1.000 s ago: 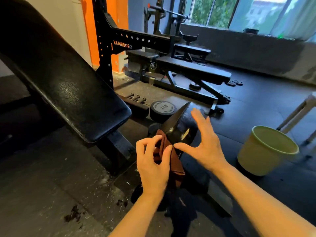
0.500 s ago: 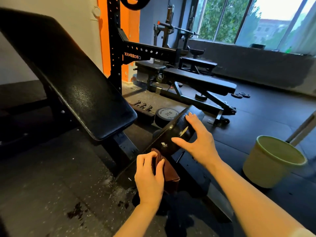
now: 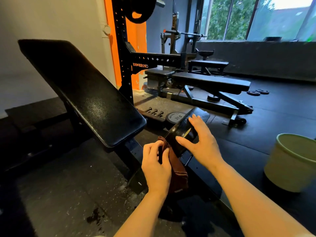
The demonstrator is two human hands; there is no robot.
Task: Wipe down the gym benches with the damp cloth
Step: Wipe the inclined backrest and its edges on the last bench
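Inclined backrest pad (image 3: 82, 89) blocks the left side above the floor (image 3: 59, 194). Rack upright (image 3: 122, 65) stands behind it. Dumbbell (image 3: 175, 117) just beyond the seat pad (image 3: 184, 129). Green bucket (image 3: 292, 161) at right; open floor between it and the seat pad.

Cloth (image 3: 177, 166): brown, crumpled, draped against seat pad's near edge.
Seat pad (image 3: 183, 132): black, glossy, tilted.
Backrest (image 3: 89, 93): black, inclined.

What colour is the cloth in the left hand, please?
Reddish brown cloth, head view.
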